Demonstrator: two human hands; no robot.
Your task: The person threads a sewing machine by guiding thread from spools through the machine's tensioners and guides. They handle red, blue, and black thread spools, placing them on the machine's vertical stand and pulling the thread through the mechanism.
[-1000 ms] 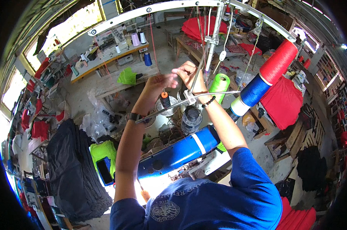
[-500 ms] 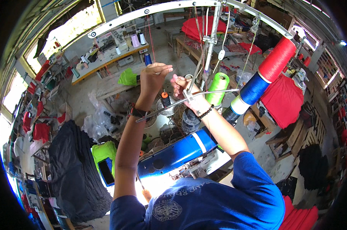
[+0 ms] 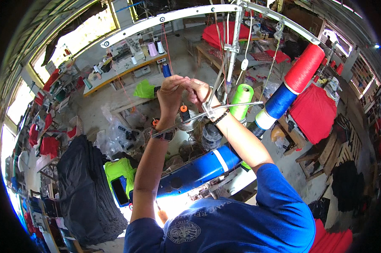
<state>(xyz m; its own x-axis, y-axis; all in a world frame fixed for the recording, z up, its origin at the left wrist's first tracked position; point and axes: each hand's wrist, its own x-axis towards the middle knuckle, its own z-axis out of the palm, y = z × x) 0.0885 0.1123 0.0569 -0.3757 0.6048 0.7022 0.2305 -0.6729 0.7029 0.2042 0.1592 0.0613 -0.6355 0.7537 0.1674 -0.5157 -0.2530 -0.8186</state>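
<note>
While both hands pinch a thin thread, left hand and right hand touching, cones stand right: green cone, blue cone, red cone, axes tilted upward.

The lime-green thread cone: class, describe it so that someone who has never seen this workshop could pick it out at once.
Start at the white curved bar arching over the workshop, and follow the metal thread stand that hangs below it. Just to the right of the right hand is the lime-green thread cone. Its neighbours further right are a blue cone and a red cone; it alone is bright green.
</note>
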